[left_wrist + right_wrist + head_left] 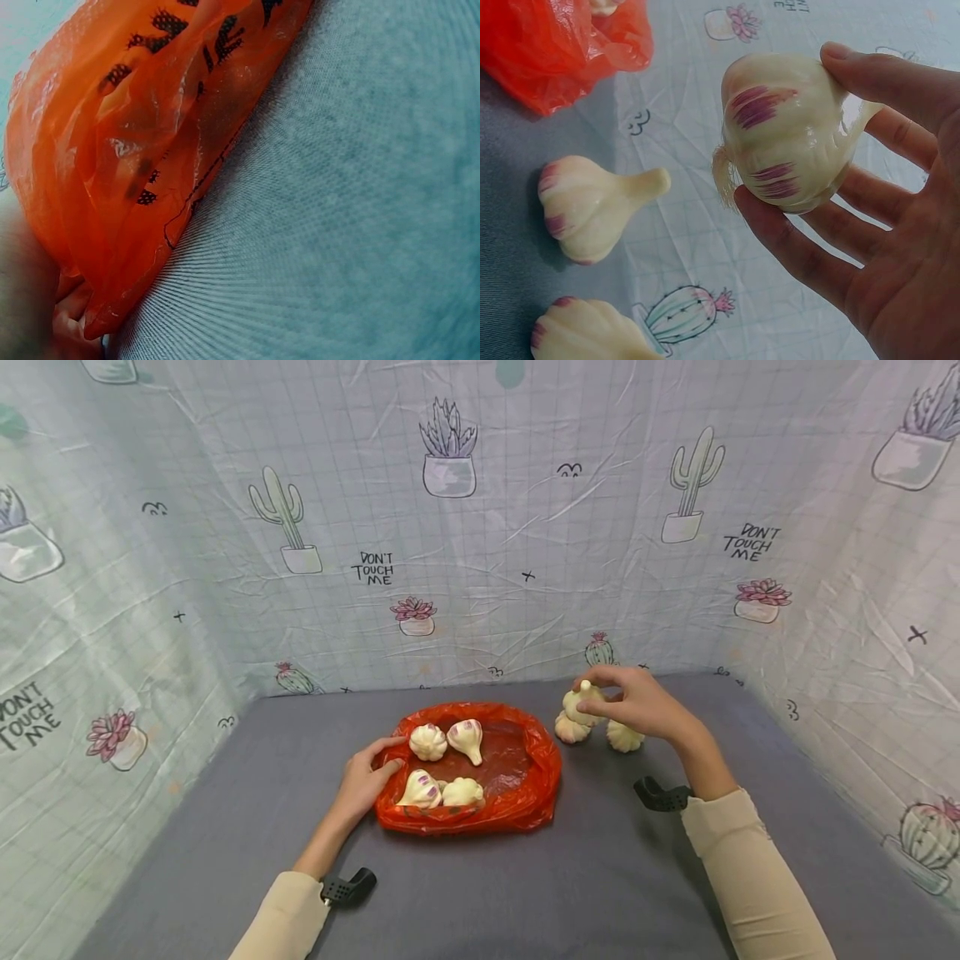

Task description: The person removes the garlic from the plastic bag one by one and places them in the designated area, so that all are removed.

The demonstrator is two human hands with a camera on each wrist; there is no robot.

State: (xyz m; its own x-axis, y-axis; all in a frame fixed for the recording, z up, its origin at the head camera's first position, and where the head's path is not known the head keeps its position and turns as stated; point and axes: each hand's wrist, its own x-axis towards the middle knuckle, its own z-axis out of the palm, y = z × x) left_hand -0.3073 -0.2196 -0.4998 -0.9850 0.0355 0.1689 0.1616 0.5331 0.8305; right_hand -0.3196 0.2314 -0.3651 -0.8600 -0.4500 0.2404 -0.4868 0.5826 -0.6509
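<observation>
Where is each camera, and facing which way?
Head: on the head, facing forward and down at the red bag; left hand and right hand show.
Left wrist: on that wrist, facing the bag's side; part of that hand shows.
Right wrist: on that wrist, facing the held garlic bulb; fingers show.
All share the bag.

Hands [367, 777] [639, 702] well apart, right raised.

Pale, creased cactus-print sheeting [495, 527] walls three sides; grey surface [480, 893] below, perhaps cloth.
</observation>
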